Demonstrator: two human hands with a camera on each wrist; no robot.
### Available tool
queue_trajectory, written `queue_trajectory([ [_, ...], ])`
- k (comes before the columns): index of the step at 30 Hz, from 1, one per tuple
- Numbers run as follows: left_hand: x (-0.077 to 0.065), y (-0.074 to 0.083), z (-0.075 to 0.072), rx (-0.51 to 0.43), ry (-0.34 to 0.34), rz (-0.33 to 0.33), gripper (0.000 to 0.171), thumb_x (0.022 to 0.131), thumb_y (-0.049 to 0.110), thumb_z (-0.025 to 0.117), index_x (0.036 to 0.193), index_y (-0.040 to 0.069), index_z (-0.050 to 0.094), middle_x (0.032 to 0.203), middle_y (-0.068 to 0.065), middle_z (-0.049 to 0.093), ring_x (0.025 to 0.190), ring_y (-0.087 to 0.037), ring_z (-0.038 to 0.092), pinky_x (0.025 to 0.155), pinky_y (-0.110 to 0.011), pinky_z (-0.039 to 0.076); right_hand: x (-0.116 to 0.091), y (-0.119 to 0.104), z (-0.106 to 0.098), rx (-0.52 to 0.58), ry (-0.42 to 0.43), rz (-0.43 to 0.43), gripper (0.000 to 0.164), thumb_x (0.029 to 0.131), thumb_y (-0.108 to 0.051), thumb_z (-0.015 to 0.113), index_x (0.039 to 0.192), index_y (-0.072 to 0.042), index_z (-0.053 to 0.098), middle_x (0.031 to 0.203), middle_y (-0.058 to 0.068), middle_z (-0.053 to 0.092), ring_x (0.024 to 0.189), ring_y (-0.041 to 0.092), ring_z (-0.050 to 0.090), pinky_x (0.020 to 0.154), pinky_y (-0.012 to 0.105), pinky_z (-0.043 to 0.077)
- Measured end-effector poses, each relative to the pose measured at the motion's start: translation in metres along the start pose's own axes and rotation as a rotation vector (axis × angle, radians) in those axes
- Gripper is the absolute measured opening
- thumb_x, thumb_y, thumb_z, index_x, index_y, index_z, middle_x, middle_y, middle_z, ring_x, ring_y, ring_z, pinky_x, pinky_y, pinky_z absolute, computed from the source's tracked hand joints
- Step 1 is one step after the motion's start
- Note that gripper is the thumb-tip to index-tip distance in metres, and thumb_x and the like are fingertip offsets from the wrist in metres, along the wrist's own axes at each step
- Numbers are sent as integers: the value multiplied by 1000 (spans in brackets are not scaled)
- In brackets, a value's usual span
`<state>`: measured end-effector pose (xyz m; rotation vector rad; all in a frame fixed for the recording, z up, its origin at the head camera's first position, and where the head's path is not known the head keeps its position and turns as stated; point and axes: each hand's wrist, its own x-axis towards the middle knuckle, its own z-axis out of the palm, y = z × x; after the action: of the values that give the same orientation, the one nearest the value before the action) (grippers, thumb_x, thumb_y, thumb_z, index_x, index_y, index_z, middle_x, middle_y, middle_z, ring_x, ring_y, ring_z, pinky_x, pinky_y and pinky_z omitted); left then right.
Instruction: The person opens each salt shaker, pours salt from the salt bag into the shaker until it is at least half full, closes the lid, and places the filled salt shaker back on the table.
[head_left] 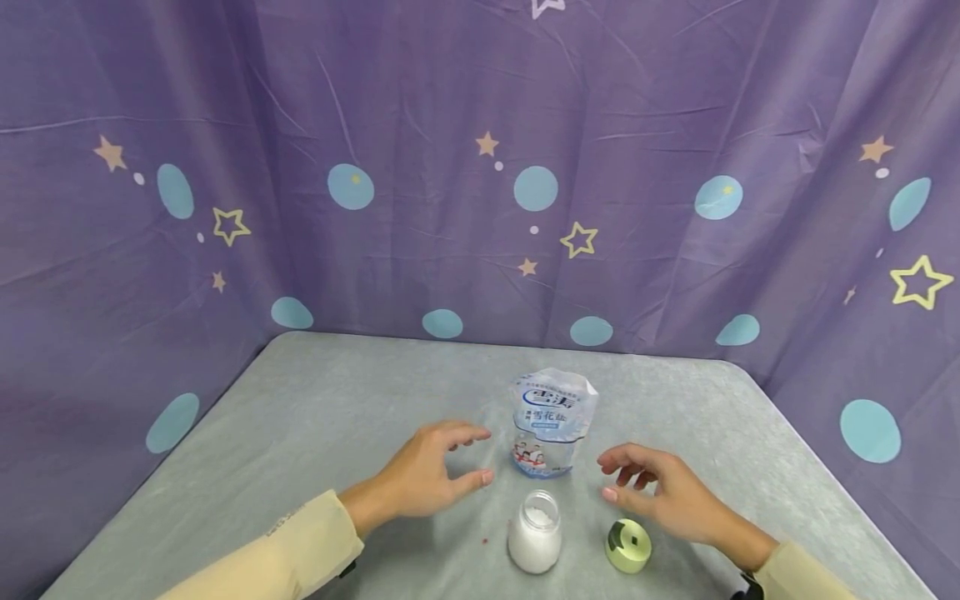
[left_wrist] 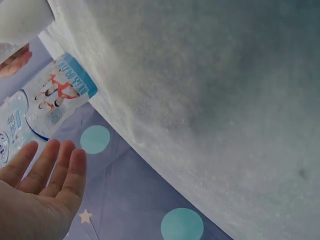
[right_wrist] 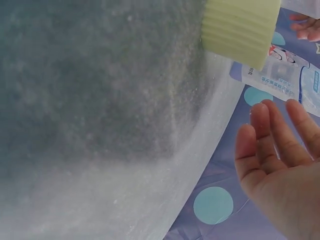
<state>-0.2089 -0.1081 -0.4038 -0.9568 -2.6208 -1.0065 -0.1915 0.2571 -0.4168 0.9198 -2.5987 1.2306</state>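
Note:
A blue and white bag of salt (head_left: 553, 425) stands upright on the table, between my two hands in the head view. In front of it is an uncapped glass jar (head_left: 535, 537) holding white grains. A pale green lid (head_left: 628, 547) with a dark patch lies to the right of the jar. My left hand (head_left: 431, 468) hovers left of the bag, fingers spread and nothing in them. On the other side my right hand (head_left: 663, 492) hangs above and behind the lid, loosely curved and holding nothing. The left wrist view shows the bag (left_wrist: 62, 95) beyond the left fingertips.
All of this stands on a table with a grey cloth (head_left: 360, 383). A purple curtain (head_left: 420, 108) with stars and blue dots hangs behind the table and along both sides. Small reddish specks (head_left: 485, 541) lie left of the jar.

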Motion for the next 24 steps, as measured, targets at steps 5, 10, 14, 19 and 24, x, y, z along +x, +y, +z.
queue_trajectory([
  [5, -3, 2, 3, 1, -17, 1, 51, 91, 42, 77, 132, 14, 68, 130, 1, 68, 110, -17, 64, 92, -41, 54, -7, 2, -2, 24, -10, -51, 34, 90, -14, 80, 121, -17, 68, 107, 5, 70, 89, 18, 65, 73, 31, 53],
  [10, -6, 3, 4, -19, -25, 9, 48, 92, 41, 77, 130, 12, 69, 126, 0, 70, 107, -18, 65, 91, -41, 54, -15, 2, -4, 29, -38, -57, 40, 87, -14, 83, 124, -17, 67, 110, 6, 70, 91, 19, 65, 75, 32, 53],
  [14, -8, 4, 5, -42, -29, 22, 45, 93, 40, 76, 126, 11, 71, 119, -1, 73, 104, -18, 66, 91, -42, 55, -23, 3, -6, 42, -60, -35, 44, 85, -17, 86, 124, -17, 67, 111, 7, 70, 91, 21, 65, 75, 33, 53],
  [19, -11, 3, 7, -47, -18, 36, 42, 93, 40, 76, 123, 11, 73, 116, -1, 74, 102, -14, 65, 90, -40, 55, -30, 6, -7, 70, -78, -35, 48, 82, -18, 88, 125, -13, 67, 111, 7, 70, 92, 22, 64, 75, 33, 52],
  [24, -14, 5, 8, -56, -26, 7, 43, 92, 40, 77, 124, 11, 73, 117, -1, 73, 103, -14, 65, 91, -39, 54, -36, 9, -6, 78, -88, -58, 54, 77, -20, 91, 124, -7, 67, 111, 8, 71, 90, 20, 63, 75, 32, 51],
])
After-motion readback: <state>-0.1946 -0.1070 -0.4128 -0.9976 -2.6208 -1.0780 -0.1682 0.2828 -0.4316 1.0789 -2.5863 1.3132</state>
